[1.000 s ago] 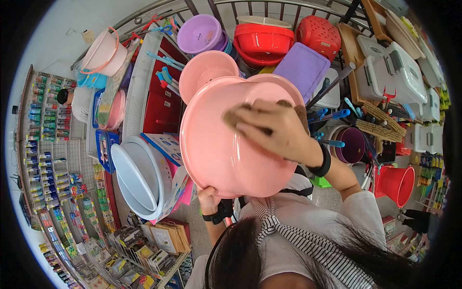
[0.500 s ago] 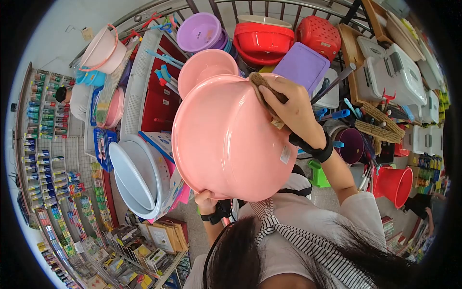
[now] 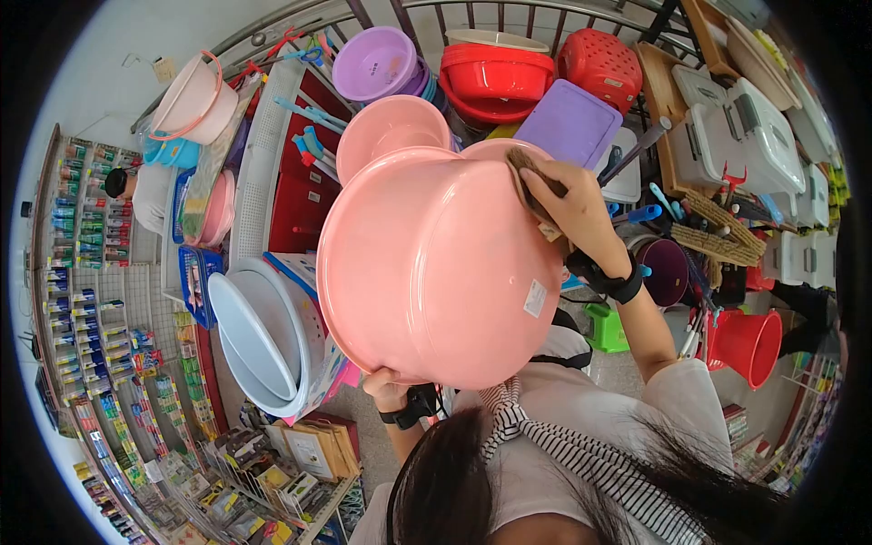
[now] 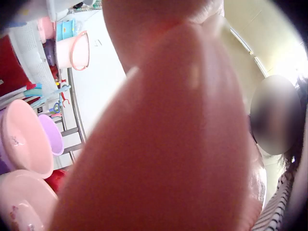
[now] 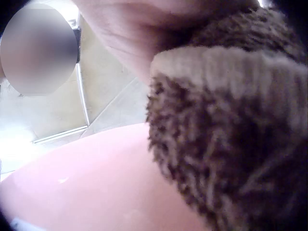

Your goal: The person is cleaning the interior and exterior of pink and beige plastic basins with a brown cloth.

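A large pink basin (image 3: 409,272) is tilted on its side in front of the person, a small white label on its outer wall. The left hand (image 3: 386,389) grips its rim at the lower left. Against the upper right of the outer wall, the right hand (image 3: 577,204) holds a brown fluffy cloth (image 3: 527,186), its fingers bent round it. In the right wrist view the cloth (image 5: 216,139) fills the right side, beside the pink basin wall (image 5: 106,178). The left wrist view shows mostly the blurred left hand (image 4: 163,120), very close.
Another pink basin (image 3: 391,136) stands behind, near purple basins (image 3: 374,64), red basins (image 3: 500,77) and a purple lid (image 3: 570,125). Light blue tubs (image 3: 259,336) stand at the left, a red bucket (image 3: 749,350) at the right. Racks of small goods line the far left.
The right hand has moved with the cloth from the basin's middle to its upper right side. The basin has shifted slightly left and turned, bringing the white label into view.
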Demonstrator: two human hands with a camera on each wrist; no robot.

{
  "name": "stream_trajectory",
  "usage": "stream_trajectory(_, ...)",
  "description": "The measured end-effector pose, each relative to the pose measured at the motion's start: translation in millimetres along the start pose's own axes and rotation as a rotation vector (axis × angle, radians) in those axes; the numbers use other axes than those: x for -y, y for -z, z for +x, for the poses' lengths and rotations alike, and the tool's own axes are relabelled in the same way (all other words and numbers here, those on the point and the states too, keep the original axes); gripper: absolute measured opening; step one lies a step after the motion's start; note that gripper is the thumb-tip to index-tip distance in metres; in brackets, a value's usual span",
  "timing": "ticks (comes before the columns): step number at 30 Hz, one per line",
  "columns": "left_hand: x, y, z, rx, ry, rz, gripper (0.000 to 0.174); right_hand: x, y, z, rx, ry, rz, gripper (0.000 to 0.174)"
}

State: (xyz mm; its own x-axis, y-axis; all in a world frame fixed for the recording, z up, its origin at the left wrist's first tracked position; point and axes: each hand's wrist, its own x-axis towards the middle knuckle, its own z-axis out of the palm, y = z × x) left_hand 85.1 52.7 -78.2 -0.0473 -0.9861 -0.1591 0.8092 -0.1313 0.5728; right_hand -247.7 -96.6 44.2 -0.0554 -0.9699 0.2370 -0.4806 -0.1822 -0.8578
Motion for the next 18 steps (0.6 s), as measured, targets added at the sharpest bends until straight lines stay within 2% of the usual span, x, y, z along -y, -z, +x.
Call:
stream_trajectory(2, -0.9, 17.5, -1.8, -0.036, 0.049, 0.044, 0.093, -18.0, -4.2, -6.1, 0.053, -0.054, -0.043, 0.021)
stream_trajectory(6, -2.9, 13.5, 0.3, -0.008, 0.018, 0.113, 0.093, -7.7, -6.0, 1.1, 0.019, -0.053, 0.013, 0.020)
stream_trajectory(8, 0.0, 1.1, 1.1, -0.114, -0.087, 0.256, 0.087, 4.0, -10.2, 9.8, -0.133, 0.289, 0.024, 0.021)
stream_trajectory(9, 1.4, -4.2, 2.9, -0.112, -0.084, 0.256, 0.087, 17.6, -7.8, 8.4, -0.135, 0.287, 0.023, 0.021)
stream_trajectory(11, 3.0, -13.6, 6.5, -0.112, -0.094, 0.294, 0.087, 44.8, -2.4, 0.5, 0.124, 0.023, 0.186, 0.024)
stream_trajectory(12, 2.7, -18.5, 7.7, -0.111, -0.096, 0.295, 0.087, 39.2, -8.7, 1.8, 0.068, 0.193, 0.077, 0.026)
stream_trajectory(13, 2.3, -23.4, 9.2, -0.091, -0.078, 0.228, 0.087, 37.0, -8.5, 1.8, 0.066, 0.194, 0.079, 0.026)
stream_trajectory(15, 3.2, -27.1, 9.3, -0.070, -0.056, 0.163, 0.086, 37.9, -7.1, 2.2, 0.117, 0.000, 0.073, 0.026)
stream_trajectory(16, 4.1, -27.6, 8.0, -0.132, -0.053, 0.124, 0.086, 17.6, -13.3, 5.8, 0.002, 0.133, -0.031, 0.026)
stream_trajectory(18, 3.7, -23.8, 6.6, -0.193, -0.053, 0.086, 0.086, -17.4, -17.9, 13.8, -0.061, 0.180, -0.039, 0.024)
